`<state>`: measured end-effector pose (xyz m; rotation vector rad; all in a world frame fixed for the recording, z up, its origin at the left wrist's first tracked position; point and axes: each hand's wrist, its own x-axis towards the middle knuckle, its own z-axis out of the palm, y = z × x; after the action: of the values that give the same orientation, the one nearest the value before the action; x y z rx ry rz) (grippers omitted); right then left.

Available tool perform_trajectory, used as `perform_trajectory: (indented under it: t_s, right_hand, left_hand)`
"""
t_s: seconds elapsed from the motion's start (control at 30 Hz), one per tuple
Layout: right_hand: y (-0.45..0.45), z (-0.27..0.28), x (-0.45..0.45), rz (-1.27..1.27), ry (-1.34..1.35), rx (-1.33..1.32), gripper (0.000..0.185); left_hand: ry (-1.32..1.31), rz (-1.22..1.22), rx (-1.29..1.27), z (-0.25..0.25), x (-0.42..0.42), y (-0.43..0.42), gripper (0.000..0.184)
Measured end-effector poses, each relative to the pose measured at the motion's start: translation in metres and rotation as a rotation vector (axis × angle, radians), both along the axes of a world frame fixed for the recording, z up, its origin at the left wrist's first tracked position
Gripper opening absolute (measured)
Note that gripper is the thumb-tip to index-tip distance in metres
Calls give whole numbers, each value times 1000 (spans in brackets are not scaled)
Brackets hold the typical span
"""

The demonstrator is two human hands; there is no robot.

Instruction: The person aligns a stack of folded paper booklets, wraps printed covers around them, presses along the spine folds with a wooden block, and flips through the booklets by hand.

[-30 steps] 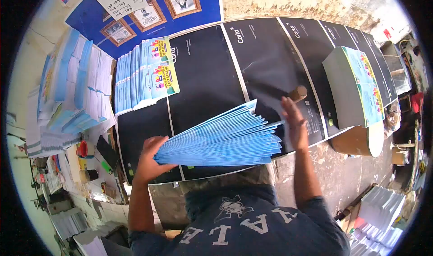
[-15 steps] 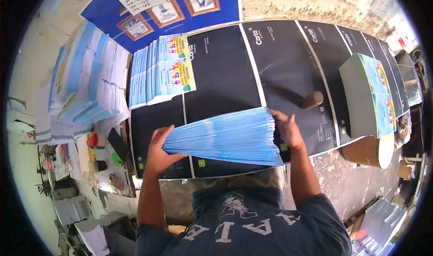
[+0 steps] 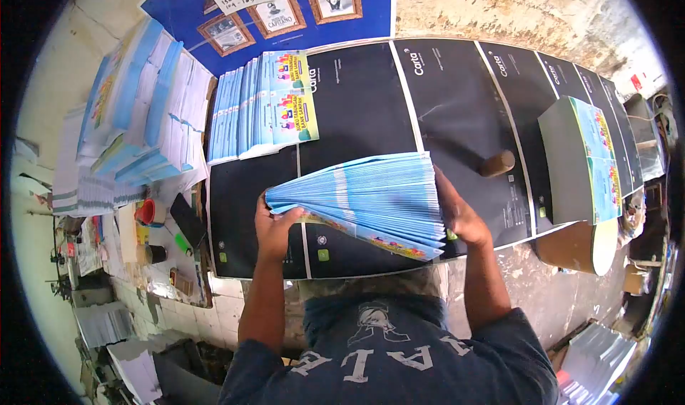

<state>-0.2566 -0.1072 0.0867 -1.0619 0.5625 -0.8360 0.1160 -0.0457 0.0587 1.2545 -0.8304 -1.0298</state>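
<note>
A thick stack of printed sheets (image 3: 371,198), light blue with a pale band across it, is fanned out above the black-covered table (image 3: 357,98). Its narrow end sits in my left hand (image 3: 275,230), thumb on the near side and fingers curled round the far side. Along the wide right end, my right hand (image 3: 464,219) presses against the sheet edges; some of its fingertips are hidden behind the stack. A strip of colourful yellow print shows along the near lower edge. Beyond it lie overlapping blue-and-yellow booklets (image 3: 264,105) marked "Buku Tabungan Bank Sampah".
A tall pile of matching prints (image 3: 581,162) stands at the table's right, near a short brown cylinder (image 3: 498,164). High paper stacks (image 3: 143,112) rise on the left. Below them, a side surface holds a red cup (image 3: 148,212). Framed pictures (image 3: 277,12) hang on a blue board behind.
The stack has tilted, so its lower printed edge now shows and its sheets spread wider. My left hand's thumb has closed onto the narrow end. The view has shifted slightly.
</note>
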Motion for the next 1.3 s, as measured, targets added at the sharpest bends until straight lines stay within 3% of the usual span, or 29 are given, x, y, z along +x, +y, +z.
perform_trajectory:
  t_s: [0.07,0.23,0.3,0.37,0.43,0.5,0.57,0.63,0.67,0.7,0.77,0.8,0.83,0.9,0.93,1.03,1.1,1.13,1.23,1.3]
  right_hand:
    - [5,-2,-8,34,95,-82,150]
    - [28,-10,-13,59,330,-186,153]
    - [29,-13,-16,57,309,-201,155]
    - [31,-6,-23,150,439,-394,154]
    - [49,-1,-10,147,470,-423,149]
    - [61,0,7,-60,555,-371,131]
    - [58,-7,19,-329,675,-403,92]
    - [33,-13,17,-425,557,-266,78]
    - [31,-12,17,-508,457,-239,68]
    - [34,-12,10,-488,387,-150,74]
    - [47,-7,-7,-456,543,-443,82]
    - [49,-21,-28,-274,555,-496,94]
    - [53,-23,-34,-256,558,-490,94]
    - [53,-25,-39,-63,602,-477,104]
    - [46,-31,-43,34,600,-454,120]
    - [40,-39,-34,-26,452,-419,118]
    - [39,-41,-22,-95,440,-430,119]
    - [38,-37,-21,-139,441,-399,118]
    - [37,-30,-14,-216,364,-283,111]
    - [30,-51,-20,-219,485,-373,104]
  left_hand:
    - [-17,21,-26,-11,-1,-7,50]
    - [15,74,-60,-16,-7,-14,48]
    - [-8,128,-48,-16,-7,-13,47]
    - [-57,154,-32,-17,-7,-16,47]
    - [-108,192,0,-14,-9,-11,47]
    - [-50,203,-18,-7,-15,-15,46]
    - [-95,209,-21,-5,-12,-17,45]
    - [-63,64,-56,1,-9,-15,46]
    - [-26,89,-51,6,-11,-10,59]
    - [-28,93,-46,12,-9,-1,59]
    - [-162,-17,-90,19,-2,30,78]
    - [-244,-180,-155,24,1,38,98]
    - [-231,-284,-214,24,-2,46,115]
    - [-422,-396,-53,-6,14,67,131]
    - [-422,-380,-57,-12,17,66,131]
    - [-560,-423,-112,-15,17,76,132]
    - [-119,-398,-4,-17,6,63,128]
    - [-16,-370,185,-7,5,62,128]
    - [-51,-376,-25,-13,6,62,125]
    - [-28,-366,17,-15,1,65,115]
